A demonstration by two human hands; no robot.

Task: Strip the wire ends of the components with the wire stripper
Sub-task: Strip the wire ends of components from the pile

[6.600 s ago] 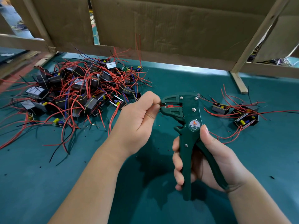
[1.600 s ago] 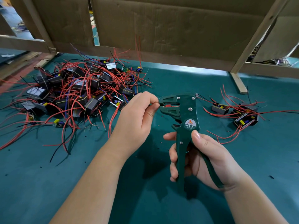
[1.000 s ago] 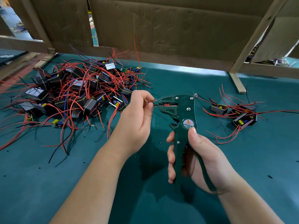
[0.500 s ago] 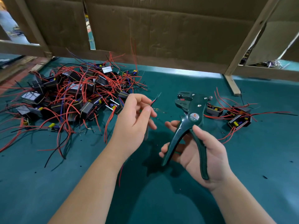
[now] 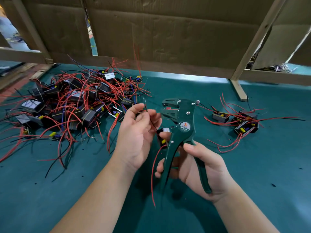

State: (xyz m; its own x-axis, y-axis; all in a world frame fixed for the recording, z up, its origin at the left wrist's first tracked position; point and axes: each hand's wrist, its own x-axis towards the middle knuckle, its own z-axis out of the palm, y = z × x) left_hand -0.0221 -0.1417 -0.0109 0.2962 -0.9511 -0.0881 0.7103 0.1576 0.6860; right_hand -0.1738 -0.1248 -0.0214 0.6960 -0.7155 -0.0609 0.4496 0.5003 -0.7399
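My right hand (image 5: 198, 167) grips the handles of the dark green wire stripper (image 5: 180, 130), whose jaws point up and left with nothing between them. My left hand (image 5: 138, 133) pinches a thin black wire (image 5: 150, 119) between thumb and fingers, just left of the jaws. That wire runs down to a small black component (image 5: 162, 134) hanging between my two hands, partly hidden behind the stripper. A red wire (image 5: 154, 174) dangles from the component toward the table.
A large heap of black components with tangled red and black wires (image 5: 70, 105) covers the left of the green table (image 5: 252, 174). A smaller group of components (image 5: 242, 121) lies at the right. A cardboard and wood partition (image 5: 168, 36) closes off the back.
The wire came out of the stripper jaws. My right hand swung the stripper away, then back upright with handles spread. My left hand turned the component and now pinches its black wire.
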